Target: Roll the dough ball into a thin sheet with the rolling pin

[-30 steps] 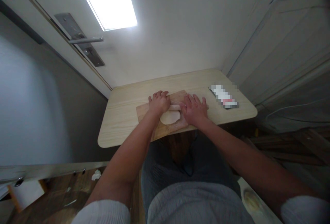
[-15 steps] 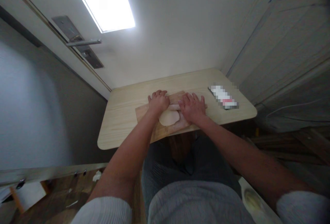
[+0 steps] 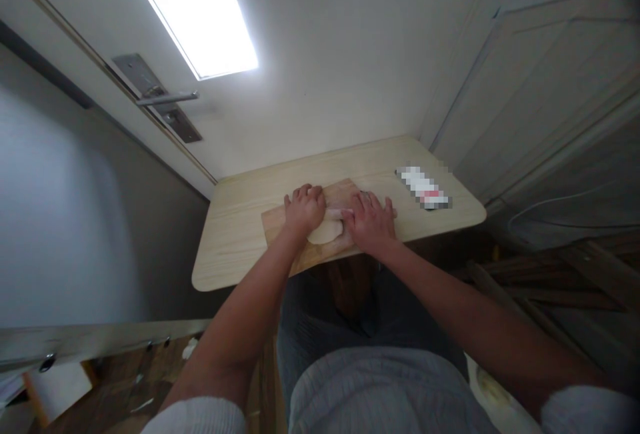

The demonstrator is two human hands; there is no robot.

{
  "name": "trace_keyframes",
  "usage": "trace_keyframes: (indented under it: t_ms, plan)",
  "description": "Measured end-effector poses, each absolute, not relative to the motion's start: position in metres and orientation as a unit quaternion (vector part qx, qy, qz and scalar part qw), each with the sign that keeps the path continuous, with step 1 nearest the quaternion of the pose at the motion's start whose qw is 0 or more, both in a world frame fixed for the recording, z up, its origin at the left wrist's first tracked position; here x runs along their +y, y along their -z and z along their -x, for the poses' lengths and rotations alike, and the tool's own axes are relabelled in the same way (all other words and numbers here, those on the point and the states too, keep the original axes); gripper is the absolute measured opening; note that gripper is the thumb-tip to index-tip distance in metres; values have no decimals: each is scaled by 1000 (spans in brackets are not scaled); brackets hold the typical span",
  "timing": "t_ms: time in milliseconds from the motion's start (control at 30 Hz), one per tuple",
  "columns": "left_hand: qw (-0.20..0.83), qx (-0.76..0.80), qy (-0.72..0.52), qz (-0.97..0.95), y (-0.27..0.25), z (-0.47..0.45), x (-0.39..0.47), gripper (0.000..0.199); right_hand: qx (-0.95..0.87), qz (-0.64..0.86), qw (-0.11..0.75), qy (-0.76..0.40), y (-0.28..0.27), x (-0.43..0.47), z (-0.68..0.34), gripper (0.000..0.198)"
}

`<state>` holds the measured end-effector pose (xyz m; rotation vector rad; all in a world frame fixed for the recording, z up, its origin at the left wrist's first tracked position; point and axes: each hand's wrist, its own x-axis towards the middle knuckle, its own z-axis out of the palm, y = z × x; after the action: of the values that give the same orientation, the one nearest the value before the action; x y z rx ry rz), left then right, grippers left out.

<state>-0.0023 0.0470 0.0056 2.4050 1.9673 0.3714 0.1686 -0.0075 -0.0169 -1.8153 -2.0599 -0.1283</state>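
A pale rolling pin [image 3: 339, 213] lies across a wooden board [image 3: 274, 222], with both hands on it. My left hand [image 3: 305, 211] is closed over its left part, fingers curled down on the far side. Over its right part, my right hand [image 3: 371, 224] is curved with the fingers bent; the pin's tip pokes out to the right. Just on my side of the pin, a flat rounded piece of dough [image 3: 325, 231] rests on the board between my wrists. Its far edge meets or sits under the pin.
The board is on a light wooden table [image 3: 227, 247] against a white door with a lever handle [image 3: 170, 98]. A phone-like object [image 3: 424, 187], blurred by blocks, lies at the table's right. A pale container [image 3: 493, 391] stands low at my right.
Both hands have drawn the rolling pin slightly toward me, onto the dough's far edge, so less of the dough shows. The whole view has shifted a little.
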Motion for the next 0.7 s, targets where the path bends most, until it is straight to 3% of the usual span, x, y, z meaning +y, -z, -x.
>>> trace_keyframes:
  t_ms: [467,700]
  plan:
    - [-70,594,-135,-790,1,11,9,46,-753,612,230,72,34,-62,-167,70]
    - [-59,597,-121,-791,-6,12,-8,49,-760,606,225,74,37,-83,-165,75]
